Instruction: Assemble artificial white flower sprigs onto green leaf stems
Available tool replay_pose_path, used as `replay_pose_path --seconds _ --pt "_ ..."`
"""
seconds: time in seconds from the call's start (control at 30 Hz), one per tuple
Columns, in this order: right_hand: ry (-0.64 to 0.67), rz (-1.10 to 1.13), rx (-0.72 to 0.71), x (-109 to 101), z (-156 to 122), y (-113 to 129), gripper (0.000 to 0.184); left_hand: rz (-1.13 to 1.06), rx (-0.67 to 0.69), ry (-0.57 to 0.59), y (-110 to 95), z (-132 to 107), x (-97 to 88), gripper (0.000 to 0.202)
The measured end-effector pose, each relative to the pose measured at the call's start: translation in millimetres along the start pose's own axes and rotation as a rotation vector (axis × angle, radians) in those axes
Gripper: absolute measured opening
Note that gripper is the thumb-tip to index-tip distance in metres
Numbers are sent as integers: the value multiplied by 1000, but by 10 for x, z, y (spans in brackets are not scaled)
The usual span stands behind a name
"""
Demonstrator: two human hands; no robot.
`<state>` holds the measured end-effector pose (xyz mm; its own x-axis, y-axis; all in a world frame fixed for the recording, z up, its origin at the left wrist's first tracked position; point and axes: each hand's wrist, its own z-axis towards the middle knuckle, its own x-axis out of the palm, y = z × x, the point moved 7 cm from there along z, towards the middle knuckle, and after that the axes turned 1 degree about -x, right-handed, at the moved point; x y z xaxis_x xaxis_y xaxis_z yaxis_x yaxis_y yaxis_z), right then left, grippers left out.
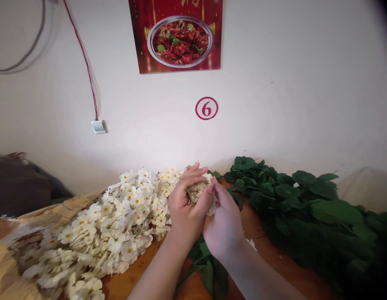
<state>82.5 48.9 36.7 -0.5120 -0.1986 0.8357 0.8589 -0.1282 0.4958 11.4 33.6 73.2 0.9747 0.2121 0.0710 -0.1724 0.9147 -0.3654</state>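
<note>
Left hand [189, 214] and right hand [223, 227] cupped nearly closed around a white blossom cluster [199, 192], a loose grip risking a drop onto the green leaves [293, 196].

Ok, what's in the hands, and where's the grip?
A small cluster of white flowers, cupped around its middle by the left hand and right hand; the fingers hide the exact hold.
</note>
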Motion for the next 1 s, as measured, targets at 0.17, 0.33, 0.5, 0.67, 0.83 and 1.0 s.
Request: replay_pose_path --seconds 0.17,0.33,0.5,0.67,0.83,1.0 --pt "-11 -40 -48 6 5 -13 27 -74 -58 47 127 -9 25 12" --pt "-46 -59 -46 -23 16 -42 24 -11 -49 80 188 -11 14 26" --pt "-149 0 -29 -138 -6 -78 14 10 -53 110 149 -2 -20 41" --pt "-92 17 -85 -91 -66 -21 20 -179 -83 137 130 -39 9 70" --pt "-115 2 -140 -91 -119 12 23 -172 -109 100 98 -44 -9 80" --pt "-71 -24 -119 -95 -99 -16 19 -19 -48 147 24 10 21 58"
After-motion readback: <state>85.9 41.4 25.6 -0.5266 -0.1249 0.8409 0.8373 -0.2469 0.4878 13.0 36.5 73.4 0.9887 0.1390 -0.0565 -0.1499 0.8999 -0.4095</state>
